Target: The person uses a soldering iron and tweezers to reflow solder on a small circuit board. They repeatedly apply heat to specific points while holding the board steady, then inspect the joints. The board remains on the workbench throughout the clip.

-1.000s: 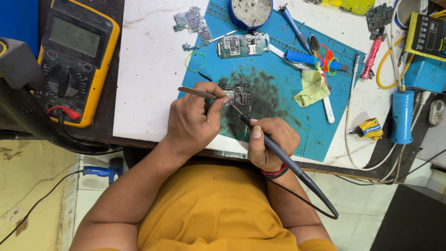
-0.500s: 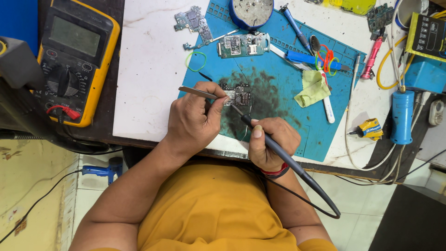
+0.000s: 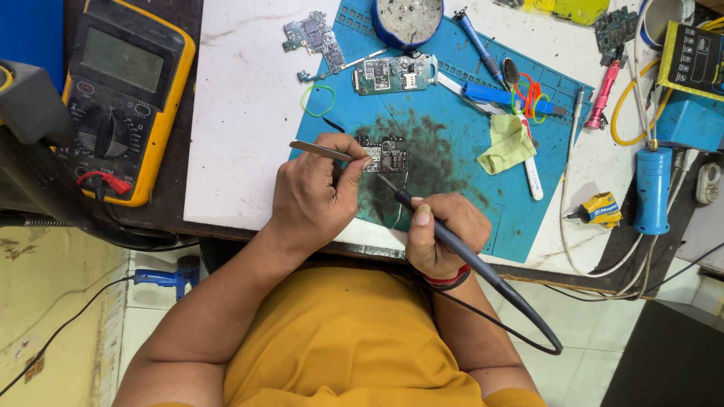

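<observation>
The left hand (image 3: 313, 197) pinches metal tweezers (image 3: 324, 151) in a clenched grip, their tips resting on the small circuit board (image 3: 385, 154) just ahead of the fingers, likely to pin it steady on the blue work mat (image 3: 467, 203) covering the tabletop. The right hand (image 3: 441, 230) wraps a soldering iron (image 3: 452, 240) pen-fashion, tip angled up to the board's lower edge, its cord trailing back behind the wrist. Both wrists rest low at the mat's near edge for steadiness.

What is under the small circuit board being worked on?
The small circuit board lies on the blue work mat, on a dark stained patch. The left hand covers the mat beside its left edge.
</observation>
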Demonstrator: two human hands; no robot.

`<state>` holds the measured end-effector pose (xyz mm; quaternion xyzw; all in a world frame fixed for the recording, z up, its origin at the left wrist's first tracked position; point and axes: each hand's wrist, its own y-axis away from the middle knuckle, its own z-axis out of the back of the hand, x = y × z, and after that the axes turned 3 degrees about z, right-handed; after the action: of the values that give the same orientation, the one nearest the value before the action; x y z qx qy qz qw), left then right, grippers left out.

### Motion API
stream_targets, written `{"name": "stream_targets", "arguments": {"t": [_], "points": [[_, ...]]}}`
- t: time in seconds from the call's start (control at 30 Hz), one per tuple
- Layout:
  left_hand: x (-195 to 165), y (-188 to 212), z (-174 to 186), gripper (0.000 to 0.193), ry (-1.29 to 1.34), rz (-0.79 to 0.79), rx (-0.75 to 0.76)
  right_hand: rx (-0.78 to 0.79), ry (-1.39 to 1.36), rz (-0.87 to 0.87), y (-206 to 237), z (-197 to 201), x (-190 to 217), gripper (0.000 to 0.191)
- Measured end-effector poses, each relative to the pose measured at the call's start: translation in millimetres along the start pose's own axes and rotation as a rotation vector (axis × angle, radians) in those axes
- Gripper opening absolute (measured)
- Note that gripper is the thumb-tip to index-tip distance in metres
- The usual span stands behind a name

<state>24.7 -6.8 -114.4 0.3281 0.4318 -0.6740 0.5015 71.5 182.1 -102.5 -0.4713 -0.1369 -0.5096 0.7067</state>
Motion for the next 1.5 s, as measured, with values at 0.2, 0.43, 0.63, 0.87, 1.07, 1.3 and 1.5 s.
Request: {"name": "stream_targets", "arguments": {"t": [0.2, 0.43, 0.63, 0.87, 1.07, 1.3, 1.5], "points": [[-0.8, 0.4, 0.2, 0.022, -0.014, -0.014, -0.017, -0.021, 0.012, -0.055, 2.2, -0.6, 1.3, 0.016], [-1.9, -0.5, 0.7, 0.022, -0.014, -0.012, -0.011, -0.044, 0.028, -0.062, 1.8, -0.9, 1.3, 0.015], [-1.3, -0.9, 2.3, 0.021, -0.01, 0.007, 0.013, -0.014, 0.033, -0.019, 0.1, -2.0, 0.9, 0.014], [-1.3, -1.3, 2.3, 0.02, -0.014, 0.013, 0.012, -0.012, 0.02, -0.015, -2.2, -4.6, 0.3, 0.012], [-1.2, -1.0, 2.0, 0.02, -0.01, 0.007, 0.01, -0.001, 0.022, -0.009, -1.3, -3.2, 0.1, 0.012], [-1.9, -0.6, 1.2, 0.02, 0.001, 0.027, 0.016, 0.005, 0.022, -0.006, -0.2, -2.6, -0.4, 0.012], [-2.0, 0.0, 1.5, 0.02, -0.004, 0.025, 0.016, 0.004, 0.014, -0.012, -0.5, -3.1, 0.4, 0.012]]}}
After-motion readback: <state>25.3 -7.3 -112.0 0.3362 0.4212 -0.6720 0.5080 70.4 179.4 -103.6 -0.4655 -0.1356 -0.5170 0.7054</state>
